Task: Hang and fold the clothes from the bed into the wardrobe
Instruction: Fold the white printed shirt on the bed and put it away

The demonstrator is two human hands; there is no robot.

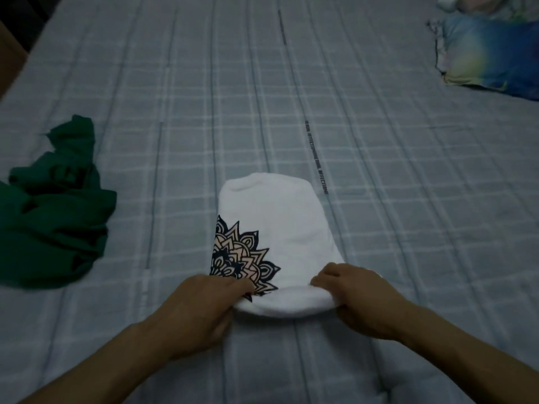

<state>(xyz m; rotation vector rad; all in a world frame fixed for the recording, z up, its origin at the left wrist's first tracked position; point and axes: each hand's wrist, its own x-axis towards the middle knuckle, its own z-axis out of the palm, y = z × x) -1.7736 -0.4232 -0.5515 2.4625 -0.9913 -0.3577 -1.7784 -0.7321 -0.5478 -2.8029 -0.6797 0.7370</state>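
gripping white tee [274,228] lengthwise, away

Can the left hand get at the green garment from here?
Probably yes, but not right now. The green garment lies crumpled on the bed to the left, with bare sheet between it and the left hand. That hand is busy gripping the white shirt and must let go first.

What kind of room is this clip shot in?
Most likely a bedroom: a bed with a grey checked cover, a colourful pillow at its far right, and clothes on it, a white printed garment and a crumpled green garment.
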